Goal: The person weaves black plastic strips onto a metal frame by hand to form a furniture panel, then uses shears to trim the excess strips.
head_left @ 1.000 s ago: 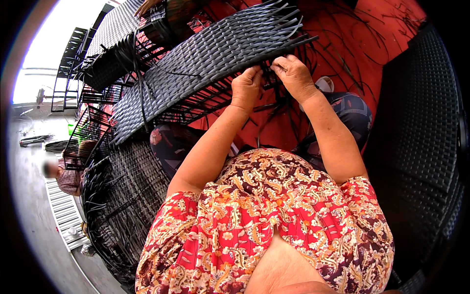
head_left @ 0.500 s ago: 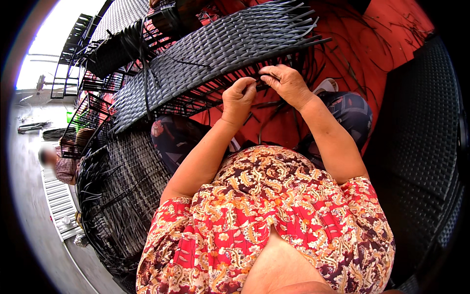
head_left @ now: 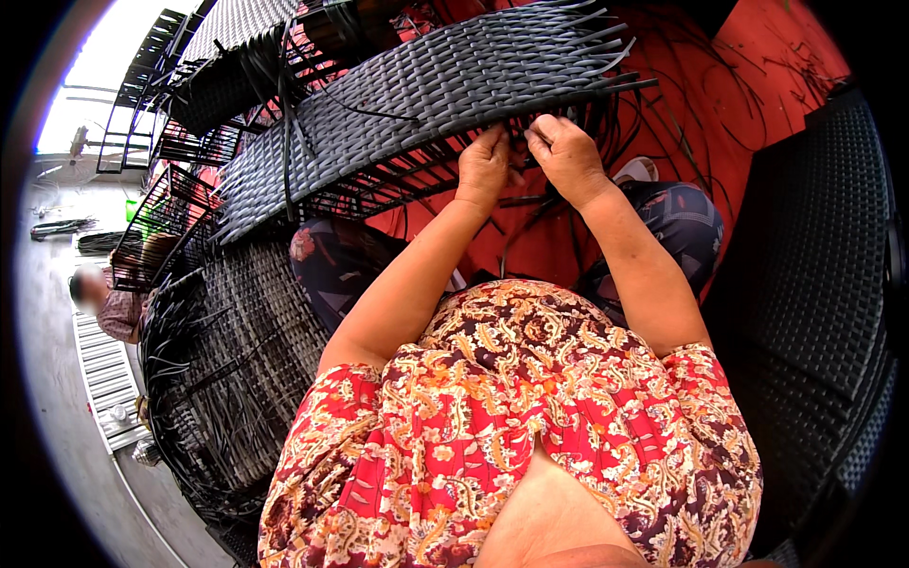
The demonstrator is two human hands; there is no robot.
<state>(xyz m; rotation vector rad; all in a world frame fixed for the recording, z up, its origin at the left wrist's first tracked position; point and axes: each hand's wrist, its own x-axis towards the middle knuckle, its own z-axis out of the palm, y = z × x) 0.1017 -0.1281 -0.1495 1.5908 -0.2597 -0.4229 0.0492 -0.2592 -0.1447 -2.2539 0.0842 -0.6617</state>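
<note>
A long grey woven wicker panel (head_left: pixel 407 104) slants across in front of me, loose strand ends fanning out at its right end. Below its near edge runs a frame of thin black bars (head_left: pixel 398 180). My left hand (head_left: pixel 484 168) is closed in a pinch right at that edge, its fingertips partly hidden against the dark bars. Close by on the right, my right hand (head_left: pixel 566 161) also pinches, thumb against forefinger, near the panel's lower right part. Whatever thin thing the fingers hold is too dark and small to make out.
Loose black strands (head_left: pixel 696 142) litter the red floor covering (head_left: pixel 776 47). A dark woven piece (head_left: pixel 805 246) stands close on my right, and a round woven piece (head_left: pixel 246 369) on my left. More black frames (head_left: pixel 170 227) stand far left, near another person (head_left: pixel 118 312).
My left hand has moved away from me and to the right, up to the panel's edge. My right hand has shifted slightly right. The panel sits a little farther right and higher in view.
</note>
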